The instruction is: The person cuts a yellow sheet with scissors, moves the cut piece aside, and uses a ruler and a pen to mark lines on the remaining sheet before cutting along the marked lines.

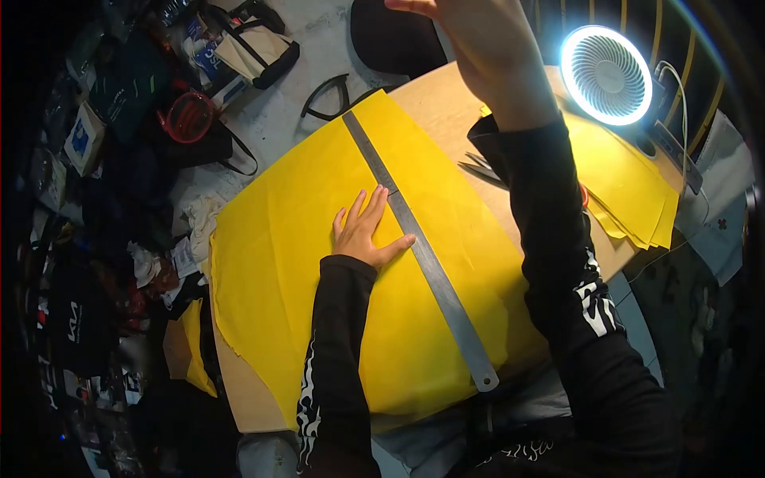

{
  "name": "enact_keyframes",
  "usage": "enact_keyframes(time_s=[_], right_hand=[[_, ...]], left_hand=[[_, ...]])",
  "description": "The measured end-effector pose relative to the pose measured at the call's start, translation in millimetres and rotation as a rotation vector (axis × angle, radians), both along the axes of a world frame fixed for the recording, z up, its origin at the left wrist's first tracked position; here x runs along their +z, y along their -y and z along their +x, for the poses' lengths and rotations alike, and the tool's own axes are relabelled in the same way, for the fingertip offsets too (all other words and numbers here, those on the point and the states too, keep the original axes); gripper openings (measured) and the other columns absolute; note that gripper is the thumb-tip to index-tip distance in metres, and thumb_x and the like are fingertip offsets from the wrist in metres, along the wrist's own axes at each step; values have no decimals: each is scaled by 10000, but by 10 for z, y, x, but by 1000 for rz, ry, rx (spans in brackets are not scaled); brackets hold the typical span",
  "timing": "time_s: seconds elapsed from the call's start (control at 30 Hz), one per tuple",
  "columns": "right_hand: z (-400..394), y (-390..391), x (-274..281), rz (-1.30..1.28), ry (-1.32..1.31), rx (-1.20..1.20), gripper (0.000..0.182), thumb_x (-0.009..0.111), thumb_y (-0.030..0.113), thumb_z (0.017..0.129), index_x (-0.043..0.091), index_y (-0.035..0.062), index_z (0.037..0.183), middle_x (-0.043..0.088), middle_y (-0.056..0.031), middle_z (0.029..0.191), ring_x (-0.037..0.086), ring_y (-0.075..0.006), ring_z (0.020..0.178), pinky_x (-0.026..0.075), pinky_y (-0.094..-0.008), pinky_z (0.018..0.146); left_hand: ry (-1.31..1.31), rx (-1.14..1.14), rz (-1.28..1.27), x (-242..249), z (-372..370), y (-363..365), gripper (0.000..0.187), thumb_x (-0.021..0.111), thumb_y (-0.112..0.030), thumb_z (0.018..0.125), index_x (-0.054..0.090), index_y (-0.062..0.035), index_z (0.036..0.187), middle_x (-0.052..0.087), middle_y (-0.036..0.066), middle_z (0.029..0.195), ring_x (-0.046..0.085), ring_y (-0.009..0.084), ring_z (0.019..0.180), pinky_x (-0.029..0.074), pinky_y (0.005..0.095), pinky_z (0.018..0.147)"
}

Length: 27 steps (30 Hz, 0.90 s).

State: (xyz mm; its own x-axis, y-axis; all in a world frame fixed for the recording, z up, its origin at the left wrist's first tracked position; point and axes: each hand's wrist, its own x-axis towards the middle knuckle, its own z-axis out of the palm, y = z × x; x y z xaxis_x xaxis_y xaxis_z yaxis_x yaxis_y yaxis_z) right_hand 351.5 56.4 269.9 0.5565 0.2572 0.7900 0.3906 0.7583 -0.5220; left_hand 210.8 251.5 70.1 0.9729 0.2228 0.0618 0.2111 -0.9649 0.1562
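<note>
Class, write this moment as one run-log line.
left hand: flat on yellow sheet, touching metal ruler | right hand: raised, empty | scissors: on table

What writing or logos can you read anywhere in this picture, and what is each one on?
No text reads clearly.
Blue-and-white box at left: print too blurred to read.
Blue-and-white packet by the bag: lettering too small to read.
Dark item at left: white logo, not legible.
Steel ruler: no markings can be made out.
</note>
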Motion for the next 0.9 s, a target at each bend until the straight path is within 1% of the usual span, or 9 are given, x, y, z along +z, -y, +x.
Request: enact_keyframes(time_s=[0.17,0.37,0.43,0.5,0.6,0.67,0.7,0.8,0.9], right_hand=[[285,-211,25,-14,-44,15,509,621,284,928,458,64,1357,533,-116,1256,620,-198,1051,481,-330,880],[414,-274,85,88,104,19,369,613,185,929,515,47,1257,588,-82,1131,607,-159,974,512,-293,794],[427,-298,75,144,245,-161,361,611,185,931,519,48,1252,589,-81,1133,617,-161,959,509,-282,776],[395,-268,71,123,247,-130,358,609,192,933,523,50,1249,591,-81,1136,628,-164,948,506,-280,770],[300,-131,73,35,113,74,368,606,223,938,523,54,1254,595,-78,1132,646,-171,936,499,-289,777],[300,-183,51,64,108,3,384,604,251,941,519,56,1262,598,-72,1117,657,-176,925,496,-292,776],[334,-181,66,-30,58,-14,425,597,295,945,505,66,1291,604,-79,1140,663,-187,937,496,-292,778],[468,-334,9,-67,-14,9,474,606,300,938,480,93,1345,539,-139,1355,664,-204,985,489,-292,808],[522,-664,-244,33,118,-57,284,486,234,1008,554,13,1173,682,-130,1094,714,-203,764,508,-240,632]], left_hand=[[36,-1,19,-24,-9,0,924,574,-680,762,311,-196,1504,298,64,1565,206,257,1465,92,492,1172],[58,28,25,-16,15,57,876,552,-693,772,342,-214,1475,340,72,1542,250,267,1449,108,510,1170],[70,31,28,-31,18,50,878,557,-705,765,351,-220,1468,346,72,1538,259,266,1446,108,521,1169],[72,23,44,-33,16,54,880,556,-710,763,352,-223,1467,344,74,1539,254,264,1447,109,515,1169],[68,24,52,-21,12,56,909,549,-722,759,336,-209,1478,332,78,1545,243,257,1452,112,504,1168],[76,28,55,-37,5,49,941,544,-733,756,319,-189,1489,320,79,1551,235,250,1456,113,498,1167],[87,31,59,-59,5,42,959,541,-739,753,310,-177,1495,314,79,1555,231,247,1457,114,496,1165],[73,27,89,-84,19,17,1004,527,-759,750,287,-143,1506,299,82,1562,228,239,1459,119,496,1163],[63,28,111,-108,-4,29,1022,531,-765,747,292,-122,1504,295,91,1563,230,242,1458,133,503,1159]])
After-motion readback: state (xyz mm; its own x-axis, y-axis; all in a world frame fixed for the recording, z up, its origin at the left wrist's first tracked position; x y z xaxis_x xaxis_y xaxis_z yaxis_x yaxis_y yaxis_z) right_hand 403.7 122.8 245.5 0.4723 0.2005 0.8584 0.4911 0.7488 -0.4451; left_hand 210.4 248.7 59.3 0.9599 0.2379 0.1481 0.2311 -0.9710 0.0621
